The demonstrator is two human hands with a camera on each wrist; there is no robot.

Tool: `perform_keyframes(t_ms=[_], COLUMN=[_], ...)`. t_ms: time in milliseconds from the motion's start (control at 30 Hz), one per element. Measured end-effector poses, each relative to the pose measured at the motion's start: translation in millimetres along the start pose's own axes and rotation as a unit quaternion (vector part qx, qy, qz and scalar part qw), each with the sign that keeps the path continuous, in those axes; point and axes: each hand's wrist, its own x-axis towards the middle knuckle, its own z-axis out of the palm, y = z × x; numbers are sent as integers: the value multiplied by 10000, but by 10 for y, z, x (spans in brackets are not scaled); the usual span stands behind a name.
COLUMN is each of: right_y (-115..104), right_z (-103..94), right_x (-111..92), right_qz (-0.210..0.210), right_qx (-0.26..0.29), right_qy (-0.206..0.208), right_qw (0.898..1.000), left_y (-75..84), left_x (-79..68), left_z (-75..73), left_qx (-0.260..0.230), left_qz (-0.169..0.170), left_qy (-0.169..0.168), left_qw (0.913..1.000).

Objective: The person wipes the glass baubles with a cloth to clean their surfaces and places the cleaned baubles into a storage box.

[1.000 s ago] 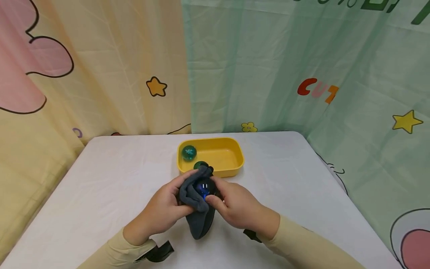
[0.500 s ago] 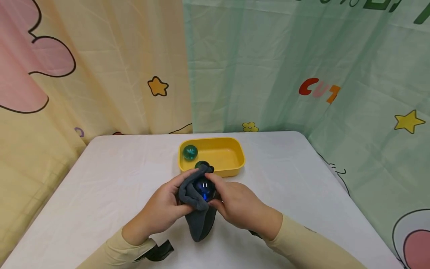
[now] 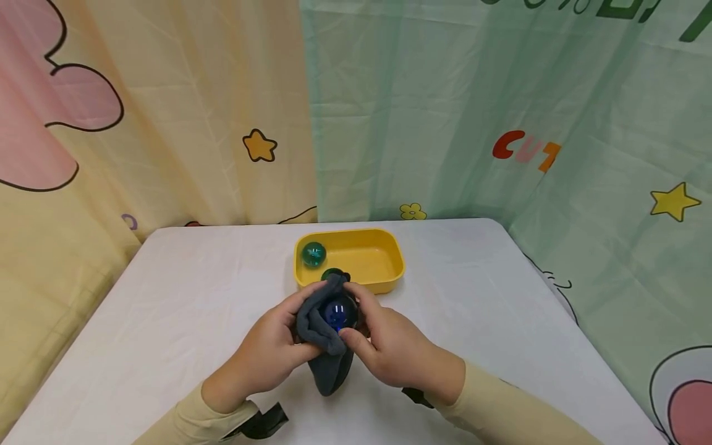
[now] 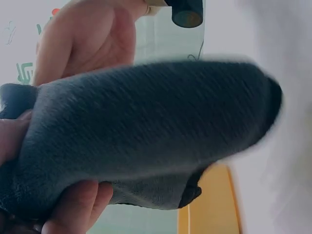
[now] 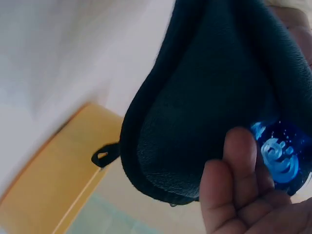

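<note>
In the head view a clear dark-blue ball [image 3: 339, 311] sits in the folds of a dark grey cloth [image 3: 329, 374], above the front part of the table. My left hand [image 3: 264, 346] grips the cloth at the ball's left side. From the right, my right hand [image 3: 397, 343] holds the ball, thumb low on it and index finger at its top. Pale-blue markings show inside the ball [image 5: 282, 156] in the right wrist view, past the fingers. A loose flap of the cloth [image 4: 146, 117] fills much of the left wrist view.
A yellow tray [image 3: 369, 287] stands just beyond the hands. One green ball [image 3: 314, 254] lies in its left back corner; another green ball [image 3: 332, 272] is partly hidden behind the cloth. White covering spreads over the table [image 3: 500, 296], with printed curtains [image 3: 417, 111] behind it.
My right thumb and index finger have shifted over the blue ball, the thumb ending lower on it. The left hand keeps its grip on the cloth. The green balls have stayed put.
</note>
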Motion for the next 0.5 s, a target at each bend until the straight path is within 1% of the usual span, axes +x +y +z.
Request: perform_keyframes(t_ms=[100,167,233,333,367,400,467,500], right_y=[-38,-50,-47,-20,-11,-5,1,-1], right_z=[-16,-28,-31,-31,-31,-32,-36,-40], right_x=[-9,-3,3,-7,-12,-16,-23,-24], right_qz=[-121,-256,-460,-865,-954,-960,-800,-647], right_qx=[-570,-1047,-1526,-2013,-2083,-2044,-1825,-1645], right_qy=[-41,-10,111,421,483,491,395,314], right_qw=[9983,9942,9872,9748,9722,9729,9792,9838], left_y=[1,1,4,9,11,13,18,19], left_x=[4,6,4,-5,-8,-11,-17,-18], left_z=[-21,-30,-32,-30,-28,-27,-21,-16], left_qx=[-182,-286,-308,-263,-250,-256,-198,-180], left_qz=[84,103,64,-8,-31,-57,-99,-106], left_qy=[2,-30,-64,-119,-138,-164,-204,-230], left_qw=[9998,9995,9995,9996,9996,9995,9995,9995])
